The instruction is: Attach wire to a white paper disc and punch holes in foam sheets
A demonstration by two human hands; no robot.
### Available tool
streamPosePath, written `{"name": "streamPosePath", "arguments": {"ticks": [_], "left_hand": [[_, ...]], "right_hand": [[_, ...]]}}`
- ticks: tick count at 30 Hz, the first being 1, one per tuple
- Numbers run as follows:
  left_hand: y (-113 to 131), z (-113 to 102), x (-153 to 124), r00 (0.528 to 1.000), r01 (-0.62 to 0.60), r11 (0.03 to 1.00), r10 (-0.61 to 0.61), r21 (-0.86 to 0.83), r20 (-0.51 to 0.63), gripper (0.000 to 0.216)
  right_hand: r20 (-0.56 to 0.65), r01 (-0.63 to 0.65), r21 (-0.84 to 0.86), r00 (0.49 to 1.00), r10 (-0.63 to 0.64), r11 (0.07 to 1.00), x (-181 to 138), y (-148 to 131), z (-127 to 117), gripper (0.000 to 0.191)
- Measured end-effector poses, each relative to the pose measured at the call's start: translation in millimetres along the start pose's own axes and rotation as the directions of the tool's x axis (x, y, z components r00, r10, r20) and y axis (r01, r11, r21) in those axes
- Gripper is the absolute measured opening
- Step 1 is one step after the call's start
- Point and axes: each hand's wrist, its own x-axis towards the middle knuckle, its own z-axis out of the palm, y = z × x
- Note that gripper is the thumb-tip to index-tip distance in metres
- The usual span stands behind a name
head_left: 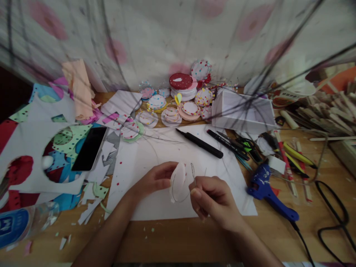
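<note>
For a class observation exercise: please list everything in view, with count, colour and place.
Paper sheet: one, white, centre
Thin disc: one, pale, in left hand
Thin wire: one, dark, in right hand
Pen-like tools: two or more, black, back of sheet
Beaded discs: several, multicoloured, back
Box: one, white, back right
Sticks: many, brown, far right
Glue gun: one, blue, right
Pliers-like tool: one, yellow-handled, right
Looped object: one, black, right edge
Phone: one, black, left
Bottle: one, clear, lower left
Scraps: many, multicoloured, left
Table: one, brown, below
Backdrop: one, pink-patterned white, behind
Left hand: one, bare, centre
Right hand: one, bare, centre
</note>
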Motion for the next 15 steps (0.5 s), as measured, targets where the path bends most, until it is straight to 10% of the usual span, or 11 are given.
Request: {"name": "streamPosePath", "arguments": {"ticks": [8,15], "left_hand": [[-3.6,-4.4,1.9,0.996,0.02,0.993,-0.029,-0.114,-0.08,0.056],[-15.5,-9.5,-0.7,0.992,-0.006,0.929,-0.041,-0.371,-0.118,0.051]], "right_hand": [[-0.046,0.261,-0.374,0.953,-0.298,0.89,3.3,1.1,-1.6,0.02],[-0.158,0.413,-0.691,0.714,-0.682,0.593,11.9,10.8,-4.7,0.032]]}}
